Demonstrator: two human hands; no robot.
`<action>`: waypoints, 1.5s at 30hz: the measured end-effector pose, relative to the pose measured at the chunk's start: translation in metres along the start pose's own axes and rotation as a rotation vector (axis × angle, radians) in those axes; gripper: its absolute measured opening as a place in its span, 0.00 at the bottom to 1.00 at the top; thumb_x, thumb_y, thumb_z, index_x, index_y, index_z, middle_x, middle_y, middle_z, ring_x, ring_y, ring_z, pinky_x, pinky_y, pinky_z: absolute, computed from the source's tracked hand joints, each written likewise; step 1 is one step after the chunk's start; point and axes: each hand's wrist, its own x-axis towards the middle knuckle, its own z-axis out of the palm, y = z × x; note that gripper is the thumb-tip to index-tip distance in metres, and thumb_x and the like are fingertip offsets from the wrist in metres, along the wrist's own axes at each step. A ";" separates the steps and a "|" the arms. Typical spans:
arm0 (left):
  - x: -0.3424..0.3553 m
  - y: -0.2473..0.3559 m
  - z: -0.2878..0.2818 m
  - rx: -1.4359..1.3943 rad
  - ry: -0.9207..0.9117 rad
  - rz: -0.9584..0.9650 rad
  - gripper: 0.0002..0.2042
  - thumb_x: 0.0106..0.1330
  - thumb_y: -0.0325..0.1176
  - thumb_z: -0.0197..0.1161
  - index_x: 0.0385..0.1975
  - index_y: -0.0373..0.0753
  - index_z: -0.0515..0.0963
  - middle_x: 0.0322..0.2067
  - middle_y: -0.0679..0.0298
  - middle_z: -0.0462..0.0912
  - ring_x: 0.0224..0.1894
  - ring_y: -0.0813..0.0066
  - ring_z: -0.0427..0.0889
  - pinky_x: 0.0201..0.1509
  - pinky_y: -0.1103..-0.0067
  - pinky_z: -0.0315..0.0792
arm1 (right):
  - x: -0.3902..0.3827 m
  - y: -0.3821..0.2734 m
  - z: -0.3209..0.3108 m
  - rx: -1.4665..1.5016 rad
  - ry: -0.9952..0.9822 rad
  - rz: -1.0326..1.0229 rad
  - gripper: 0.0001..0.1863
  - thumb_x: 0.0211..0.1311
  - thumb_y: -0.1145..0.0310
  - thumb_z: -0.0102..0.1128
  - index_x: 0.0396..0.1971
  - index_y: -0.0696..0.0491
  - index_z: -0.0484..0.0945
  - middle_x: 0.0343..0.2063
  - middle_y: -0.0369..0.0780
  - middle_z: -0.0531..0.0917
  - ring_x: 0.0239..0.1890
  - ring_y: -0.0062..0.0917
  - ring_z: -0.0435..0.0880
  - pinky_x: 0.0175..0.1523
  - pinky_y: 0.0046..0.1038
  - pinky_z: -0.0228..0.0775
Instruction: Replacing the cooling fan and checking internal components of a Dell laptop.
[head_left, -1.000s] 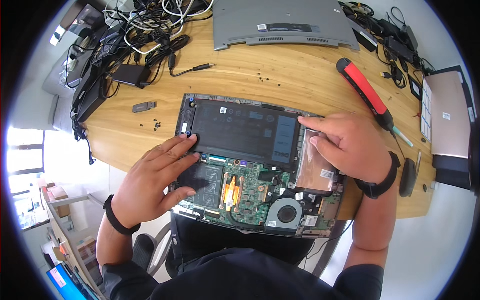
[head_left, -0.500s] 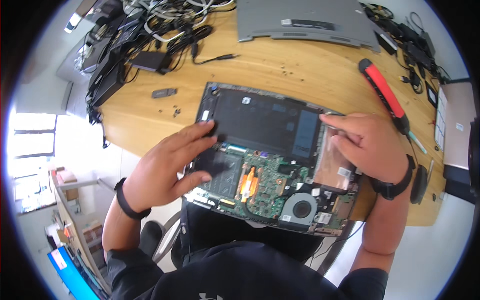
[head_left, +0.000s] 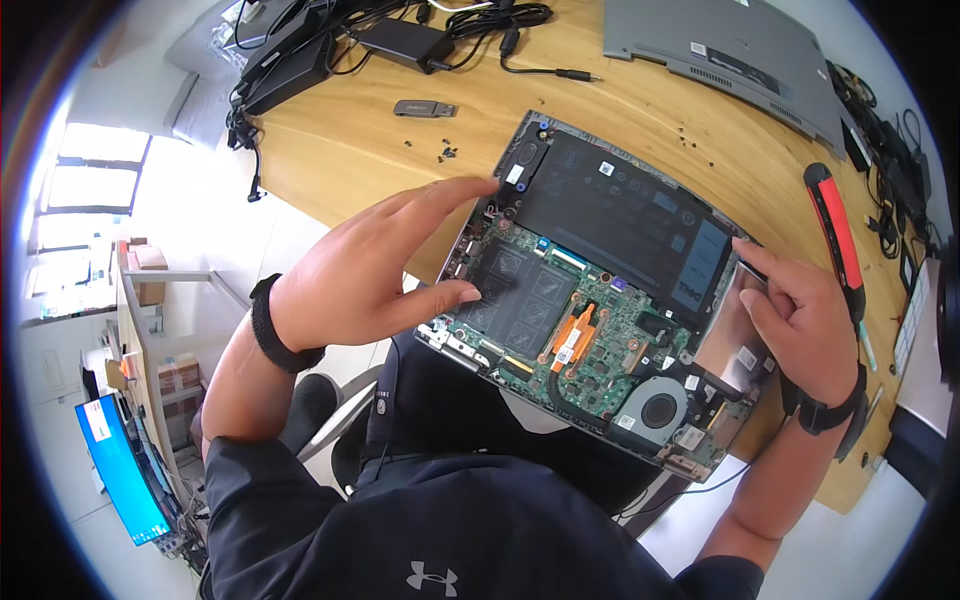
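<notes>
An opened laptop base (head_left: 600, 320) lies at the table's near edge, its insides facing up. A black battery (head_left: 615, 215) spans its far side. Below that are a green circuit board, an orange copper-coloured heat sink (head_left: 573, 338) and a round fan (head_left: 655, 408). My left hand (head_left: 375, 265) is open at the laptop's left edge, index fingertip by the corner speaker and thumb over the dark plate (head_left: 515, 300). On the right, my right hand (head_left: 800, 305) has its index fingertip at the battery's right end. Its thumb is apart from the index, over a coppery panel, and the other fingers curl.
Small screws (head_left: 447, 152) and a USB stick (head_left: 425, 108) lie beyond the laptop. A grey laptop cover (head_left: 730, 60) rests at the back. A red-and-black screwdriver (head_left: 838, 230) lies to the right. Power adapters (head_left: 405, 43) and cables crowd the far left.
The whole view has shifted, so the table things appear farther right and higher. My left fingers have drawn back from the battery's left end to the laptop's edge. My right hand stays at the battery's right end.
</notes>
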 end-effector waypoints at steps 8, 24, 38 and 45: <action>-0.003 0.000 -0.003 -0.002 -0.041 0.056 0.12 0.65 0.30 0.73 0.43 0.38 0.77 0.62 0.51 0.81 0.62 0.46 0.80 0.64 0.62 0.76 | 0.002 0.002 0.002 0.081 -0.009 -0.060 0.26 0.58 0.80 0.69 0.58 0.54 0.86 0.18 0.35 0.61 0.21 0.23 0.63 0.31 0.28 0.59; 0.042 0.016 -0.026 -0.289 0.034 -0.004 0.08 0.66 0.27 0.72 0.41 0.34 0.81 0.39 0.61 0.85 0.41 0.70 0.81 0.50 0.75 0.74 | -0.010 -0.001 -0.012 0.038 0.195 0.045 0.10 0.63 0.77 0.69 0.44 0.57 0.88 0.14 0.32 0.66 0.17 0.16 0.60 0.25 0.26 0.53; 0.210 0.020 0.010 0.118 -0.135 0.149 0.09 0.71 0.32 0.66 0.44 0.34 0.81 0.34 0.61 0.83 0.38 0.69 0.81 0.45 0.73 0.76 | -0.024 0.020 -0.055 0.087 0.642 0.417 0.10 0.71 0.68 0.66 0.39 0.60 0.87 0.21 0.30 0.80 0.23 0.12 0.71 0.29 0.22 0.62; 0.247 0.012 0.051 0.241 -0.147 0.300 0.08 0.68 0.31 0.62 0.42 0.37 0.82 0.40 0.55 0.86 0.46 0.52 0.84 0.51 0.64 0.77 | -0.042 0.021 -0.036 -0.252 0.395 0.376 0.13 0.59 0.71 0.71 0.42 0.60 0.85 0.30 0.42 0.87 0.34 0.31 0.86 0.43 0.32 0.77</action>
